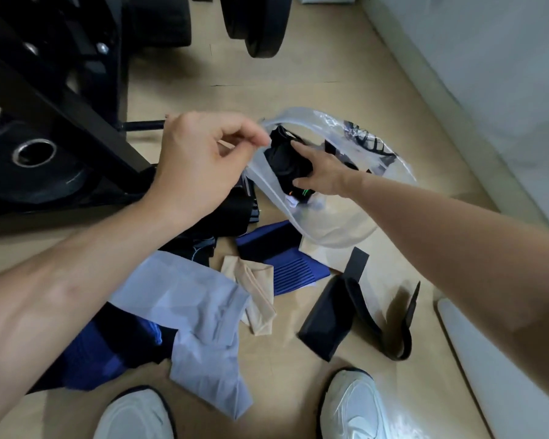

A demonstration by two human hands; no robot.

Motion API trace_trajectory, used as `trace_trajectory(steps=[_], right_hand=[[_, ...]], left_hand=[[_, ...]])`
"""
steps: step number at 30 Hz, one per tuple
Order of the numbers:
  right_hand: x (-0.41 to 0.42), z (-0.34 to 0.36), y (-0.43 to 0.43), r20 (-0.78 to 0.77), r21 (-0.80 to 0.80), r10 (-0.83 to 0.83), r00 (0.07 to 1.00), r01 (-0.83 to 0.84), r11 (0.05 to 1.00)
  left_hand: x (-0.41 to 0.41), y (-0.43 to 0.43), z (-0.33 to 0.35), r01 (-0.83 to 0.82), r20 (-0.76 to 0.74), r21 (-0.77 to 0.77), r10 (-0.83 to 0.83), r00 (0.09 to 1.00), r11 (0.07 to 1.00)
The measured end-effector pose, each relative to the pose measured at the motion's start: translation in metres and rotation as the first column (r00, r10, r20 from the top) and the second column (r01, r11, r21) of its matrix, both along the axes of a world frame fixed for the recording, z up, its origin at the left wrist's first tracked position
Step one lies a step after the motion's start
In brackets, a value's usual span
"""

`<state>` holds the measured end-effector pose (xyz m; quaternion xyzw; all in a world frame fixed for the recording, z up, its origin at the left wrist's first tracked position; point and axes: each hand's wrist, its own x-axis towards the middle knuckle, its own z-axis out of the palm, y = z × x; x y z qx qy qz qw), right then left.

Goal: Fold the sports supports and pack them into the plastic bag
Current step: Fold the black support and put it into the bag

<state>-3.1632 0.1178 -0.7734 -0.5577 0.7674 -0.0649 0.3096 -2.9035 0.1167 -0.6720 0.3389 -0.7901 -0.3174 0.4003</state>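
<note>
A clear plastic bag (pixel 336 217) lies open on the floor ahead of me. My left hand (pixel 200 160) pinches its near rim and holds the mouth up. My right hand (pixel 322 172) reaches into the opening and grips a folded black support (pixel 286 156) with green and orange marks. More black items show through the bag's far side. On the floor near my feet lie a pale lilac sleeve (pixel 187 308), a beige sleeve (pixel 257 296), a blue ribbed support (pixel 286 264), a black strap support (pixel 346 315) and a dark blue support (pixel 95 353).
A black weight rack (pixel 61 90) with plates (pixel 35 160) stands at the left. Black wheels (pixel 257 23) hang at the back. A white wall (pixel 488 90) runs along the right. My two white shoes (pixel 355 407) are at the bottom edge.
</note>
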Motion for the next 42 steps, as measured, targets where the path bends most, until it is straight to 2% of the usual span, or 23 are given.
trace_trajectory(steps=[2,4,6,8,10,13,16,20,24,26,29,31,34,37,39,42], right_hand=[[0.001,-0.01,0.0,-0.166,0.183,0.092,0.982,-0.061,0.981],[-0.001,-0.011,0.001,-0.298,0.351,0.133,0.945,-0.021,0.936],[-0.003,-0.005,0.001,-0.339,0.413,0.154,0.928,0.0,0.911],[-0.002,0.002,0.003,-0.35,0.401,0.158,0.923,-0.004,0.916],[0.006,0.014,0.009,-0.302,0.324,0.147,0.942,-0.043,0.945],[0.02,0.032,0.028,-0.135,0.155,0.096,0.986,-0.075,0.985],[0.037,0.058,0.066,-0.058,-0.039,0.104,0.993,-0.106,0.994],[0.059,0.077,0.126,0.064,-0.285,0.076,0.995,-0.055,0.957],[0.084,0.076,0.185,0.2,-0.477,-0.028,0.979,0.122,0.87],[0.095,0.067,0.21,0.185,-0.534,-0.049,0.982,0.142,0.833],[0.097,0.038,0.235,0.106,-0.515,-0.079,0.991,0.123,0.849],[0.085,0.008,0.245,0.033,-0.435,-0.142,0.989,0.142,0.889],[0.062,-0.034,0.256,-0.119,-0.147,-0.235,0.965,0.217,0.965],[0.05,-0.056,0.265,-0.227,0.068,-0.217,0.949,0.238,0.969],[0.046,-0.062,0.267,-0.248,0.075,-0.222,0.943,0.247,0.966],[0.046,-0.058,0.271,-0.237,-0.033,-0.222,0.946,0.221,0.975]], left_hand=[[0.001,0.0,0.0,0.014,0.007,0.001,-0.014,1.0,1.0],[0.003,-0.002,-0.001,0.023,0.014,0.01,-0.023,1.0,1.0],[0.003,-0.003,-0.003,0.032,0.014,0.036,-0.033,0.999,0.999],[0.003,-0.002,-0.005,0.041,0.008,0.058,-0.042,0.999,0.997],[0.005,0.001,-0.005,0.068,0.005,0.058,-0.068,0.998,0.996],[0.009,0.007,-0.009,0.116,0.012,0.031,-0.116,0.993,0.993],[0.017,0.019,-0.017,0.145,0.011,0.009,-0.145,0.989,0.989],[0.027,0.04,-0.026,0.132,0.059,-0.069,-0.128,0.99,0.989],[0.036,0.071,-0.028,0.047,0.147,-0.255,-0.009,0.989,0.966],[0.039,0.091,-0.034,0.088,0.164,-0.277,-0.044,0.986,0.957],[0.041,0.114,-0.057,0.216,0.202,-0.19,-0.177,0.963,0.958],[0.041,0.124,-0.079,0.298,0.245,-0.065,-0.274,0.93,0.952],[0.044,0.135,-0.111,0.376,0.326,0.15,-0.405,0.854,0.914],[0.047,0.138,-0.133,0.362,0.367,0.357,-0.485,0.794,0.861],[0.049,0.138,-0.142,0.347,0.377,0.422,-0.51,0.773,0.837],[0.048,0.138,-0.153,0.304,0.383,0.434,-0.479,0.79,0.848]])
